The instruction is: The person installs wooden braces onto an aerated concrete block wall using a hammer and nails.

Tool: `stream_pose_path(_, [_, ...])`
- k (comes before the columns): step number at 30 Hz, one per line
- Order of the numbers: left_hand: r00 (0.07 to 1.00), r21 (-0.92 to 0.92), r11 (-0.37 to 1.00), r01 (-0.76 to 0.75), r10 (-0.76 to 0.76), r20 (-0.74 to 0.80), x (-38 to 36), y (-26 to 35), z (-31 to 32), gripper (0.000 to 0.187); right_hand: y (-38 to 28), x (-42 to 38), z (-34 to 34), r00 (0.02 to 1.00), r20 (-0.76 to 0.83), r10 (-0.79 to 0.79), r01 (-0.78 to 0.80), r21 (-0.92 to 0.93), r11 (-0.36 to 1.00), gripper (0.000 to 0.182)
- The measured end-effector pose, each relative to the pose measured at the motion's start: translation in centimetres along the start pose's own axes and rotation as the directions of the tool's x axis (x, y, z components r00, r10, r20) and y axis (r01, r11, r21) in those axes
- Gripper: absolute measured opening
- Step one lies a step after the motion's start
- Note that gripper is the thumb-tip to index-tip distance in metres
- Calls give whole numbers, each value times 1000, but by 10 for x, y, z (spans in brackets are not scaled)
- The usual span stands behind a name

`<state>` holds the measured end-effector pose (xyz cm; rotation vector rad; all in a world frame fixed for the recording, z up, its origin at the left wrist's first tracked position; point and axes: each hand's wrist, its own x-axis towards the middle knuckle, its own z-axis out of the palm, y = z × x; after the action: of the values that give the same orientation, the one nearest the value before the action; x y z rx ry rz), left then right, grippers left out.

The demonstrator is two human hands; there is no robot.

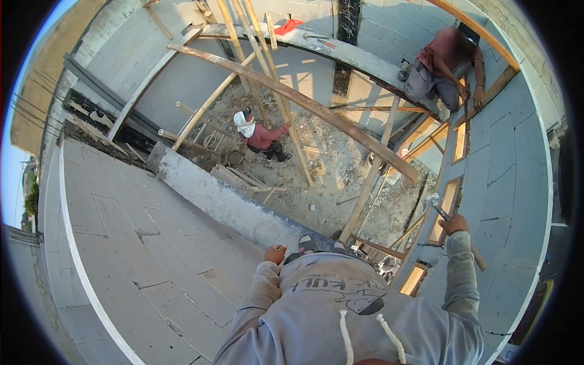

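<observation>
My right hand (453,224) is shut on the wooden handle of a hammer (451,224), whose metal head points up toward the block wall (508,176) on the right. My left hand (275,253) is closed in a fist near the top edge of the low concrete wall (213,198), and I cannot tell whether it holds anything. My grey hooded sweatshirt (347,310) fills the lower middle of the view, and my shoes (307,243) show just past it.
A person in a red top sits on the wall at top right, hands on a tool. Another person in a white head covering and red jacket crouches on the rubble floor below. Slanted wooden props and planks cross the pit. Grey block surfaces lie to the left and right.
</observation>
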<state>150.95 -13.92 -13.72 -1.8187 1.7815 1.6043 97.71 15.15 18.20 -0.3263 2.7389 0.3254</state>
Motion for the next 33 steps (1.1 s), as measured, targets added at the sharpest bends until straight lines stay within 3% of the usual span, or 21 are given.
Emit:
stream_pose_path(1, [1000, -13, 1000, 0, 0, -7, -3, 8, -4, 46, -14, 11, 43, 970, 241, -2, 5, -13, 1000, 42])
stream_pose_path(4, [999, -73, 997, -13, 10, -47, -7, 20, -23, 47, -54, 2, 163, 855, 502, -134, 165, -18, 986, 54])
stream_pose_path(5, [996, -71, 997, -31, 25, -82, -1, 15, -31, 47, -39, 25, 256, 774, 559, -297, 419, -101, 902, 57])
stream_pose_path(7, [990, -54, 997, -63, 56, -127, 8, 14, -53, 47, -83, -38, 219, 724, 668, -173, 267, -40, 963, 51])
stream_pose_path(8, [990, -100, 994, -49, 36, -134, 7, 14, -61, 48, -92, -61, 208, 749, 645, -150, 219, -28, 975, 54])
stream_pose_path(10, [991, -139, 989, -42, 23, -134, 4, 20, -75, 49, -92, -68, 245, 762, 604, -236, 341, -64, 938, 61])
stream_pose_path(13, [989, -14, 1000, -4, 2, -146, 10, 11, -86, 50, -81, -63, 272, 770, 604, -207, 299, -56, 952, 65])
stream_pose_path(15, [984, 14, 998, -60, 61, -165, 31, -5, -83, 47, -76, -55, 277, 767, 614, -187, 266, -38, 963, 63])
stream_pose_path(17, [998, -230, 972, 51, -55, -7, 11, 37, -87, 43, -62, -44, 280, 798, 590, -124, 158, -7, 987, 62])
stream_pose_path(18, [999, -236, 971, 44, -35, 40, 3, 55, -89, 41, -56, -40, 275, 820, 567, -73, 84, 7, 996, 62])
stream_pose_path(19, [996, -247, 968, 48, -29, 82, 3, 65, -89, 39, -66, -58, 228, 865, 502, 14, -24, 14, 1000, 59])
stream_pose_path(22, [988, -143, 988, 64, -42, 151, 15, 75, -83, 39, -55, -70, 185, 876, 481, 24, -86, 106, 991, 61])
stream_pose_path(24, [987, -111, 993, 42, -24, 157, 25, 78, -79, 40, -55, -79, 167, 853, 490, 179, -342, 267, 901, 62])
stream_pose_path(28, [983, -133, 990, -37, 60, 174, 40, 95, -77, 43, -36, -90, 212, 817, 553, 161, -432, 403, 807, 65])
stream_pose_path(30, [981, -121, 992, -48, 69, 184, 44, 97, -76, 43, -38, -105, 238, 834, 505, 222, -391, 257, 884, 63])
stream_pose_path(31, [976, -131, 989, -66, 91, 196, 49, 97, -75, 44, -37, -105, 262, 807, 565, 174, -338, 199, 920, 62])
stream_pose_path(33, [971, -137, 987, -87, 115, 208, 51, 98, -78, 44, -25, -107, 347, 783, 600, 164, -301, 134, 944, 61])
